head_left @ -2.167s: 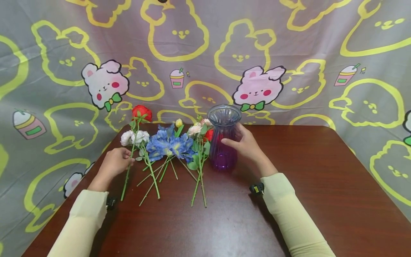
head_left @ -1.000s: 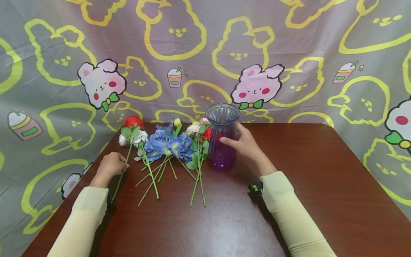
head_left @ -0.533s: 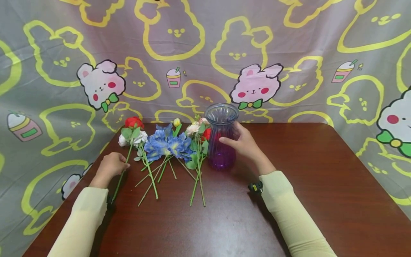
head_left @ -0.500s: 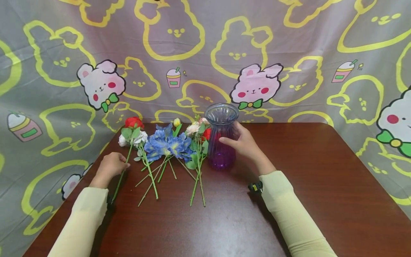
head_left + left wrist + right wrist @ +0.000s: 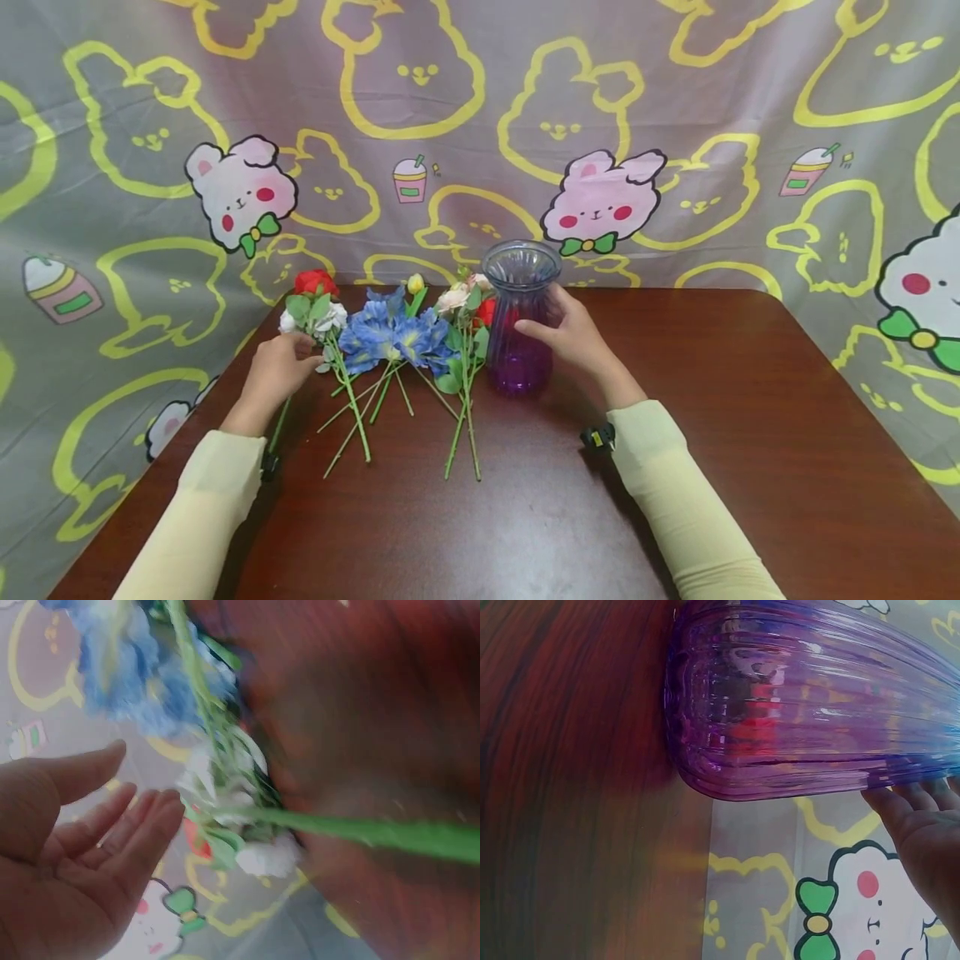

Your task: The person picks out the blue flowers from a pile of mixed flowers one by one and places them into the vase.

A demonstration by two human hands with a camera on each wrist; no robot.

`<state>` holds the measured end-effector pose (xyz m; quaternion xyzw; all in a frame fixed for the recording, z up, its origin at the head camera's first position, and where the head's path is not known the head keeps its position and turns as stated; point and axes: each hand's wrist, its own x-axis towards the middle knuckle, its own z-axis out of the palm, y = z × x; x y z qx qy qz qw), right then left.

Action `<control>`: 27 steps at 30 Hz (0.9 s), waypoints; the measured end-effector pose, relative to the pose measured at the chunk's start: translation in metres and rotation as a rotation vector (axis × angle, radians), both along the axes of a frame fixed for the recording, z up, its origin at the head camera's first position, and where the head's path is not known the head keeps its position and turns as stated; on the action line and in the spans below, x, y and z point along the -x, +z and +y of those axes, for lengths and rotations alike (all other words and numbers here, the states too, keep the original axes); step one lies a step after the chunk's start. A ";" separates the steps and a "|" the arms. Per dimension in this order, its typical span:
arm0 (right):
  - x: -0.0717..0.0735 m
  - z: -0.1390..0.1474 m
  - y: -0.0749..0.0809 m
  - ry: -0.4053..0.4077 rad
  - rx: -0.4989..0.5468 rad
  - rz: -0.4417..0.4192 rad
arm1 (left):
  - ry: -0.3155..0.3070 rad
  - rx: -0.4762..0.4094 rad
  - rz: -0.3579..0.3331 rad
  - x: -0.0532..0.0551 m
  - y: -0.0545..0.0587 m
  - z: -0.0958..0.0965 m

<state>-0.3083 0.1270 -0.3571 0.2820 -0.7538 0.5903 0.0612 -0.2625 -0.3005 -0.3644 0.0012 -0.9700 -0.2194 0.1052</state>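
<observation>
My left hand (image 5: 277, 371) is just left of the flowers, fingers and thumb apart with nothing between them. In the left wrist view the same hand (image 5: 90, 855) is relaxed, close to the white flowers (image 5: 270, 855). A red rose (image 5: 315, 283) lies at the far left of the flowers, its leaves overlapping white blooms; its green stem (image 5: 375, 834) runs past the hand. My right hand (image 5: 573, 333) holds the upright purple glass vase (image 5: 521, 367), thumb across its front. The right wrist view shows several fingers (image 5: 911, 810) curled against the vase's side.
Blue flowers (image 5: 393, 337) with crossed stems lie mid-left on the brown table (image 5: 600, 517). A yellow bud (image 5: 415, 283) shows behind them. Pale pink flowers (image 5: 453, 297) and another red flower (image 5: 485, 312) lie against the vase's left side. A patterned curtain (image 5: 480, 167) hangs behind the table.
The red rose was laid over the white flowers, tilting left. My left hand then let go of its stem and moved slightly up and right. The right hand and vase stayed put.
</observation>
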 end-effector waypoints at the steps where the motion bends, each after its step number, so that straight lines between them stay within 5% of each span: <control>1: 0.003 0.001 -0.004 -0.002 0.002 0.001 | -0.023 0.000 0.008 0.001 0.000 0.004; 13: 0.007 0.001 -0.011 -0.007 0.005 0.030 | -0.290 -0.015 -0.129 0.002 -0.009 0.053; 22: 0.008 0.001 -0.011 0.003 0.001 0.008 | -0.297 -0.016 -0.224 0.006 -0.016 0.057; 27: -0.009 -0.001 0.007 0.006 -0.017 0.000 | -0.302 -0.012 -0.230 0.006 -0.020 0.059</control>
